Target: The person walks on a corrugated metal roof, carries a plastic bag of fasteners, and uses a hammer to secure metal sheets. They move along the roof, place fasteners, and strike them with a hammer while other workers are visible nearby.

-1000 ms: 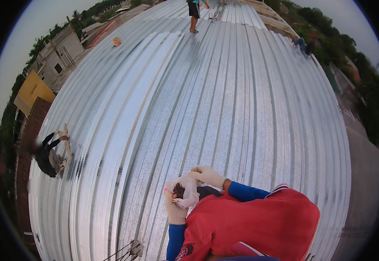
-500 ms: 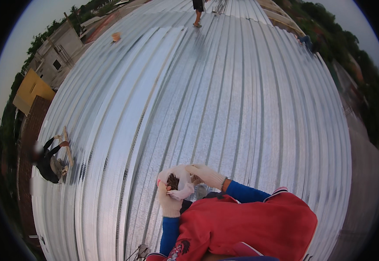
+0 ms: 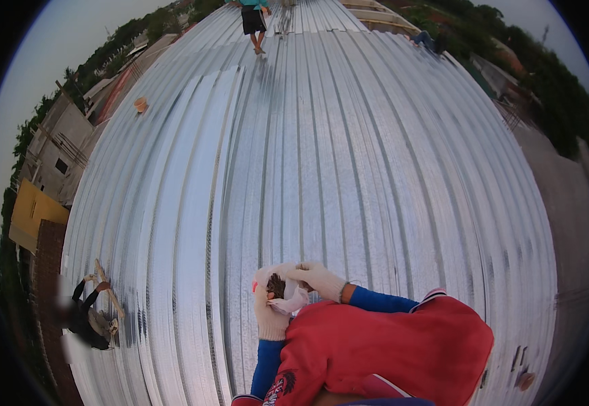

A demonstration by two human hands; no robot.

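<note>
Grip: both our hands are in pale work gloves and bunched together just in front of our chest, so it's kind of a two-handed pinch going on.
Left hand (image 3: 272, 308): glove pointing up, fingers curled round a small dark thing (image 3: 276, 286) that sits in the cup of the palm. We'd call that closed on it.
Right hand (image 3: 318, 279): comes in from the right, fingertips pressed onto the top of the left glove and touching that same dark thing. Whether it's really clamping or just resting there, we honestly can't tell.
Small dark thing: tucked between the two gloves, mostly hidden, too small to say what it is. Held up off the roof, right above our red top.
Sleeves: blue cuffs (image 3: 375, 299) poke out past the gloves, red shirt (image 3: 389, 352) fills the bottom of the view.
Roof (image 3: 348, 155): shiny corrugated metal sheeting, ribs running away from us, covers nearly everything we see.
Person up top (image 3: 254, 20): standing on the roof at the far end, well apart from us, teal top and dark shorts, only the lower body shows.
Person at left edge (image 3: 88, 318): dark clothes, down at the roof's left side beside a wooden ladder (image 3: 108, 287).
Orange object (image 3: 141, 104): small, sitting near the upper left edge of the roof.
Around: buildings at left, trees at right.
</note>
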